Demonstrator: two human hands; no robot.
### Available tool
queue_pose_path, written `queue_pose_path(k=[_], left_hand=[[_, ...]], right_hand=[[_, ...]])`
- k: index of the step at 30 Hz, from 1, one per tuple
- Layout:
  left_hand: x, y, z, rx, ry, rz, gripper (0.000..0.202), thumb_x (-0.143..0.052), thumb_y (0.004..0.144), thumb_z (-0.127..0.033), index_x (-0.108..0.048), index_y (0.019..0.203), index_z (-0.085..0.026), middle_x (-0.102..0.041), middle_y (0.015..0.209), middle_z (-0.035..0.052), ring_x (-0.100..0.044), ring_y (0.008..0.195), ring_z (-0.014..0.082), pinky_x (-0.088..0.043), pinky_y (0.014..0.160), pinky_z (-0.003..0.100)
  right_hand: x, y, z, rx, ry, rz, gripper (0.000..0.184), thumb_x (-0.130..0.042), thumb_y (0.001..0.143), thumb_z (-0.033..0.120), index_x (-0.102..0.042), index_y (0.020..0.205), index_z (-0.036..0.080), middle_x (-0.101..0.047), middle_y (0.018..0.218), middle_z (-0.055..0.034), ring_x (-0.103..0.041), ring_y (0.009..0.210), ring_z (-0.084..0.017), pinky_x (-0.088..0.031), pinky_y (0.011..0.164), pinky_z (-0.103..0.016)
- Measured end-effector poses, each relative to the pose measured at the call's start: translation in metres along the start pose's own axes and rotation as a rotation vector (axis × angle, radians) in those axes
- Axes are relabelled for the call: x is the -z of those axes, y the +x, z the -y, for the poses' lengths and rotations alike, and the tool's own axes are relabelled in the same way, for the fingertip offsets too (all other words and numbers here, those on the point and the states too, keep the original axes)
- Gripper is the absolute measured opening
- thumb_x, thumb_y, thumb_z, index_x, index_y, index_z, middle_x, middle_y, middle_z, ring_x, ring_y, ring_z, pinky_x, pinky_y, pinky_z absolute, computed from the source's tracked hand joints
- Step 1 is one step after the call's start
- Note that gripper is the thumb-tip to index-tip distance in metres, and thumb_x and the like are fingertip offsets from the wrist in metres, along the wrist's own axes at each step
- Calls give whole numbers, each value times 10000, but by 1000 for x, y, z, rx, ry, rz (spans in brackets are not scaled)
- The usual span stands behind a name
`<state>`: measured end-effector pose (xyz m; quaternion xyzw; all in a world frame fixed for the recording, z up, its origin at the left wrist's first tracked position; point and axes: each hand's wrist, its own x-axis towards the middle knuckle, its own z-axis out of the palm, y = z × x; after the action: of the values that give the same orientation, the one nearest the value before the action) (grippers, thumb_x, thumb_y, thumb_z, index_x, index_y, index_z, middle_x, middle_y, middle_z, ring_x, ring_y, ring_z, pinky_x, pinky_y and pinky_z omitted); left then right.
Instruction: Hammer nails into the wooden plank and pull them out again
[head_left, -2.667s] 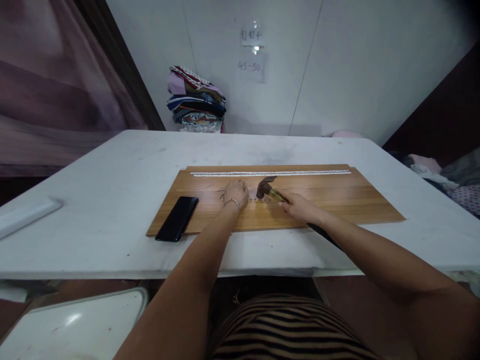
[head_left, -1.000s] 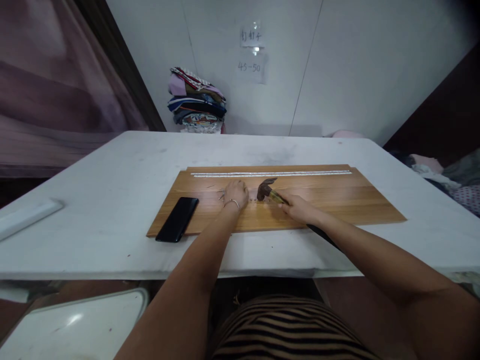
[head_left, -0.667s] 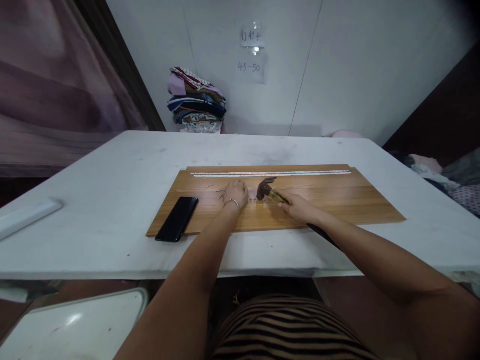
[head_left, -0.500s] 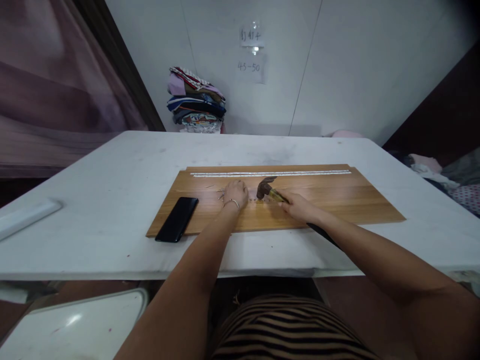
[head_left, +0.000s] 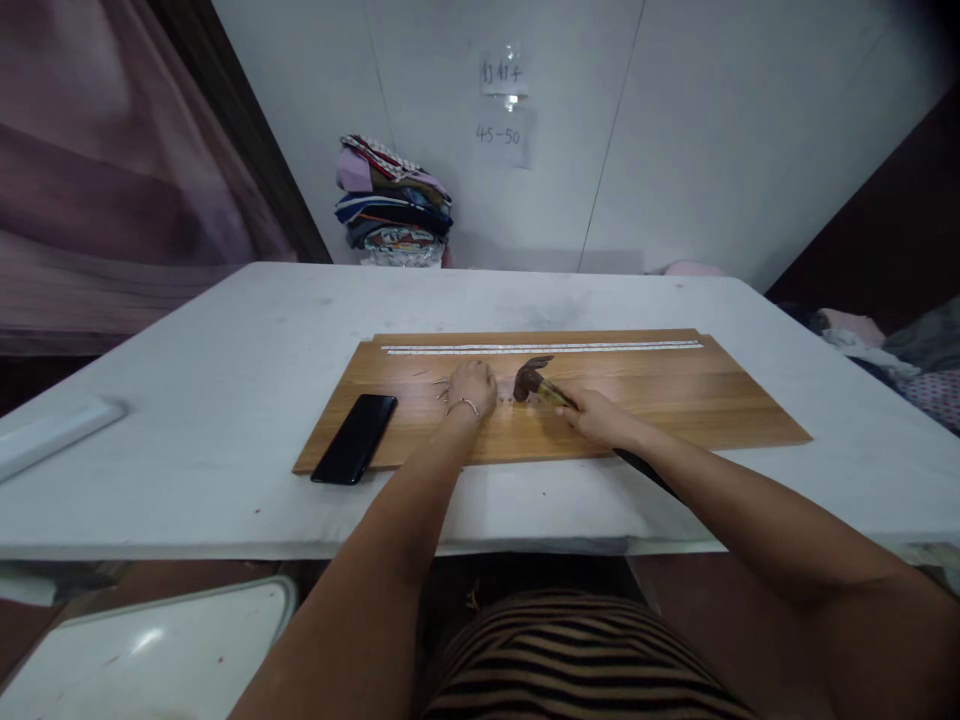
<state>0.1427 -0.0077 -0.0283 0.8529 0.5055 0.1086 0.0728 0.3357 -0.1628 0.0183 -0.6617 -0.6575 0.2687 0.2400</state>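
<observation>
A long wooden board (head_left: 675,395) lies on the white table (head_left: 225,400). My right hand (head_left: 596,416) is closed round the handle of a hammer (head_left: 531,378), whose dark head hovers just above the board beside my left hand. My left hand (head_left: 471,386) rests on the board with fingers curled in a pinch; whatever it holds is too small to make out. A few loose nails (head_left: 441,385) lie just left of it. A pale measuring strip (head_left: 540,347) runs along the board's far edge.
A black phone (head_left: 355,450) lies on the board's near left corner. A white bar (head_left: 52,430) sits at the table's left edge. Folded clothes (head_left: 391,205) are stacked against the far wall. A white chair seat (head_left: 150,650) stands below left.
The hammer head bobs slightly up and down beside my left hand; both hands stay in the same place.
</observation>
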Motion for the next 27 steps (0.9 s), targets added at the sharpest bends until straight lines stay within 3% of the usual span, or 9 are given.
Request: queue_pose_path(k=[5,17,27], left_hand=[[1,0,0,0,-10,0,303,-464,979,-204,-749,1061,-146,-730,1205,171,-633,1199,289,-471,1059,386],[-4,2,3,-2,-33,-16,273,-489,979,-206,-745,1061,-157,-725,1222,166,-630,1212,282,-467,1077,387],[0,5,1,4,-92,-12,407,-432,975,-103,-735,1244,-145,-761,1204,161,-687,1144,261,-493,1044,378]], right_hand=[[2,2,-1,26,37,-12,552,-532,895,132,-651,1425,227,-743,1338,-87,-684,1207,-280,-511,1067,-447],[-5,1,-6,16,6,-15,523,-531,901,141,-663,1396,246,-777,1227,-69,-708,1087,-264,-534,1000,-433],[-1,3,-5,38,27,-27,538,-543,883,136,-671,1392,253,-764,1288,-64,-695,1155,-279,-526,1031,-445]])
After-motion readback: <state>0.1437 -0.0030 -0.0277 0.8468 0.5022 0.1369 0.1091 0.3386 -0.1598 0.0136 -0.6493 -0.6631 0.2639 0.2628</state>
